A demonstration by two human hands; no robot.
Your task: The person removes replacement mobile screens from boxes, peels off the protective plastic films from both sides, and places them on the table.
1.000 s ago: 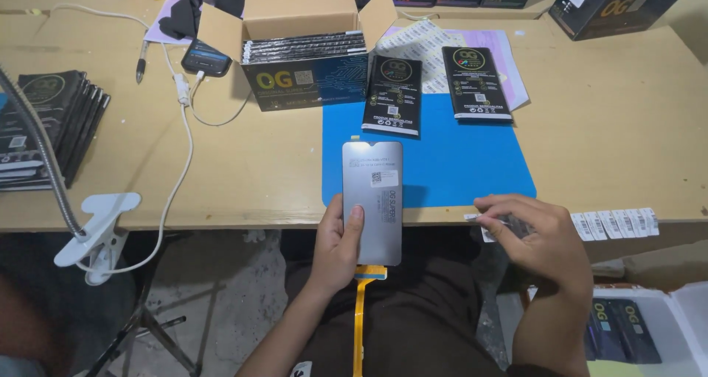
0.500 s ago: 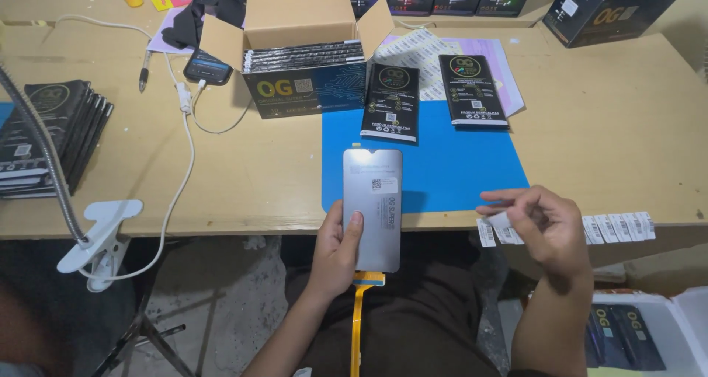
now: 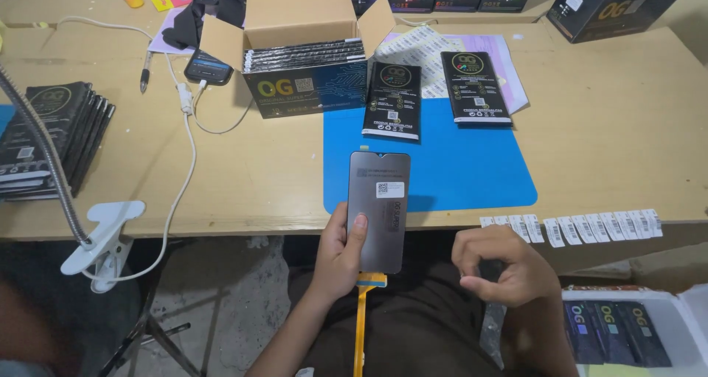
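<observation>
My left hand (image 3: pixel 338 257) holds a grey phone display panel (image 3: pixel 380 207) upright over my lap, thumb on its back near a small white label. An orange flex cable (image 3: pixel 361 325) hangs from the panel's lower end. My right hand (image 3: pixel 505 266) is beside it, below the table edge, with thumb and fingertips pinched together; I see nothing between them. A strip of small white stickers (image 3: pixel 582 227) lies along the table edge just above that hand.
A blue mat (image 3: pixel 457 163) lies in front of me with two flat black packs (image 3: pixel 393 100) (image 3: pixel 474 87) at its far edge. Behind stands an open box (image 3: pixel 306 60) of packs. A stack of black packs (image 3: pixel 44 137), a clamp lamp (image 3: pixel 103 237) and a cabled phone (image 3: pixel 208 67) sit left.
My right hand has left the sticker strip at the table edge and drawn back toward my lap, fingers pinched. The panel has come slightly lower and nearer.
</observation>
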